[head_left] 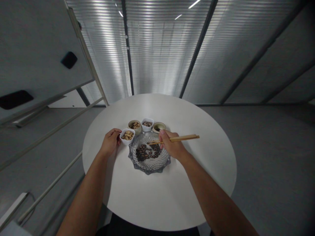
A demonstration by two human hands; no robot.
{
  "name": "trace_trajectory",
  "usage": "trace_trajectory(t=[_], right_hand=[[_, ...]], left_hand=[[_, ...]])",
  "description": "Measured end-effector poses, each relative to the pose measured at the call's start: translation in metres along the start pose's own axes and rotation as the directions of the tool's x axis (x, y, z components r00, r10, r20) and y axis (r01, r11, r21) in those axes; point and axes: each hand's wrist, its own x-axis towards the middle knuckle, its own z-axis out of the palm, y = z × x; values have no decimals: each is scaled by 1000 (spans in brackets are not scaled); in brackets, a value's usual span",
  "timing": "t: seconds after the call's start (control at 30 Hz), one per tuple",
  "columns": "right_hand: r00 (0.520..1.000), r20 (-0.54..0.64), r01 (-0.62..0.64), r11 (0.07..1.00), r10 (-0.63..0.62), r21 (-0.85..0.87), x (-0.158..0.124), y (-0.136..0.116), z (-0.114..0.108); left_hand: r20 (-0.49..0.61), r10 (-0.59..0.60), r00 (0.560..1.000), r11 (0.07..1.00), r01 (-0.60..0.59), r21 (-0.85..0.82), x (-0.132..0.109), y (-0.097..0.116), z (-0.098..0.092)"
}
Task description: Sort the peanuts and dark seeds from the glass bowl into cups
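My left hand (111, 141) is at the left side of a small white bowl (127, 142), its curled fingers gripping the edge. Light brown shelled nuts (128, 135) lie in that bowl. In my right hand (171, 144) is a pair of wooden chopsticks (184, 138), held nearly level with the tips pointing left. The tips are over the back part of a scalloped clear glass dish (148, 171). Dark brown beans (141, 152) are scattered inside the dish. I cannot make out anything between the chopstick tips.
Behind the dish stand a beige bowl (130, 122) of nuts, a white bowl (147, 128) with dark-striped pieces, and another beige bowl (162, 125) with some dark contents. All rest on a round white table (157, 203). A whiteboard frame (98, 86) stands to the left.
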Motion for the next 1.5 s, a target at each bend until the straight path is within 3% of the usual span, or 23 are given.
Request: trace_trajectory(t=[0.27,0.6,0.97,1.2,1.5], right_hand=[[995,36,95,989,-91,-112,-2,-8,-3],[991,87,117,981,-104,-156,-2,-8,-2],[990,97,114,984,-102,-136,-4,-7,1],[987,126,104,994,-101,-21,-5,-6,-3],[977,199,98,990,-75,-105,-2,5,-5]], left_hand=[[1,16,1000,1000,-16,-22,0,1,1],[18,3,1000,1000,-3,-13,0,1,1],[20,4,1000,1000,-3,-19,1,1,3],[18,-6,1000,1000,6,-8,0,2,1],[9,-6,1000,999,6,43,-1,2,3]])
